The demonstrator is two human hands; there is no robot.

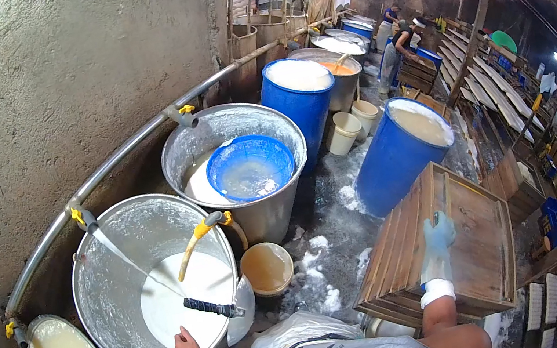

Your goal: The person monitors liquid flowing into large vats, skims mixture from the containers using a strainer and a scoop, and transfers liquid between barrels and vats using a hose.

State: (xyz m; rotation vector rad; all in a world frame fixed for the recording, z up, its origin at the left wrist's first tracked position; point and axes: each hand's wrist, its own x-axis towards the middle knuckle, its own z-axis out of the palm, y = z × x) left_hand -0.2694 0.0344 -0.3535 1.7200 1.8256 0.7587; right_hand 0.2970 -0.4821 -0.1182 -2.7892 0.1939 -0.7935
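My left hand [188,346] is bare and held at the near rim of a large metal vat [114,277]. Its fingers look loosely apart, with nothing visible in them. White liquid [186,302] covers the vat's bottom. A black ridged handle [209,308] joined to a pale rounded piece [241,311] lies across the vat's right rim. My right hand [440,235], in a pale blue glove, is over the top of a stack of wooden trays [394,235]. Its fingers look closed around something dark and small that I cannot make out.
A metal pipe with yellow-handled taps [185,110] runs along the wall. Ahead stand another metal vat [256,215] holding a blue basin [251,167], and blue barrels [385,166]. A small bucket [267,269] sits beside the vat. A co-worker [399,52] bends over farther back.
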